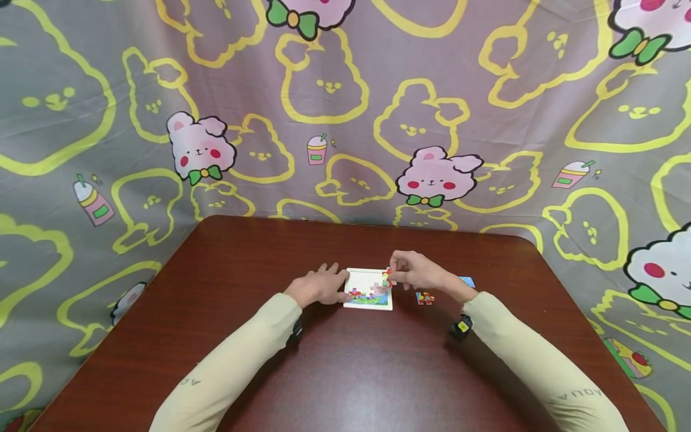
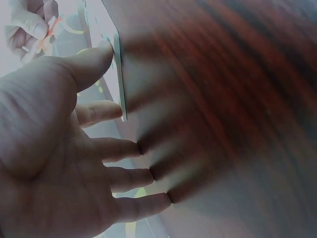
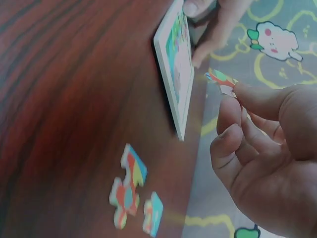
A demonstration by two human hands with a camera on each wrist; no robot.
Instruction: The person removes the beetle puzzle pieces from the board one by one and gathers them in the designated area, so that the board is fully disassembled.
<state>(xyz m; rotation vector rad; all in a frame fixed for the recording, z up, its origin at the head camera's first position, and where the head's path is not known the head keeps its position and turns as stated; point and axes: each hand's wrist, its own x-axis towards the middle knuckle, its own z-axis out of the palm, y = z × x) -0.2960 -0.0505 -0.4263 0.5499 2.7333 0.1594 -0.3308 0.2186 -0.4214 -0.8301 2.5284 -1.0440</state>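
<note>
Presently, R hand (image 1: pixel 414 269) pinches flat red-green jigsaw pc (image 3: pixel 221 79) at 2 o'clock of white rectangular tray (image 1: pixel 367 306); L hand (image 1: pixel 320 285), outstretched, at 9. Slack pinch may drop pc; L nudge, skid tray.

We see a curtained-off space, whether home or studio we cannot tell: a grey fabric curtain (image 1: pixel 367 141) printed with cartoon animals hangs beyond the far, left and right edges of a reddish-brown, round-cornered, wood-grained table (image 1: pixel 367 360).

right sleeve (image 1: pixel 531 354): seemingly "aqua"; left sleeve (image 1: pixel 237 354): letters partly legible
</note>
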